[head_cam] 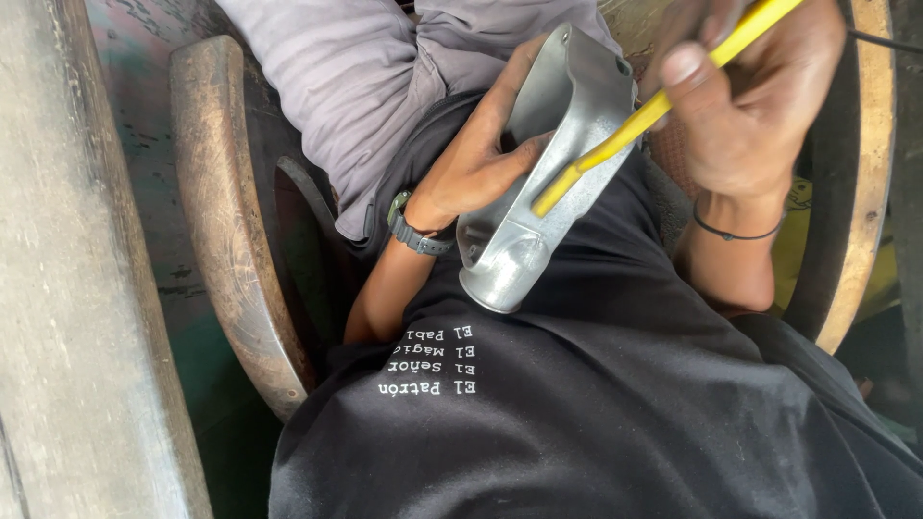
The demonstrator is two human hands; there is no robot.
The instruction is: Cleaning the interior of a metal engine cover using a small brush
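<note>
The left hand (pixel 481 163) gripped a cast aluminium housing (pixel 538 173) against the black shirt (pixel 596 384), fingers curled into its open side. The housing's long axis ran diagonally, its round collar end pointing down toward the wearer's chest, its flat end up and away. The right hand (pixel 750 96) was closed around a yellow rod (pixel 635 120), whose tip rested inside the housing's opening just beside the left fingers. A wristwatch (pixel 415 231) sat on the left wrist. Beyond both hands, curved wooden chair arms (pixel 231 240) bounded the space closely.
</note>
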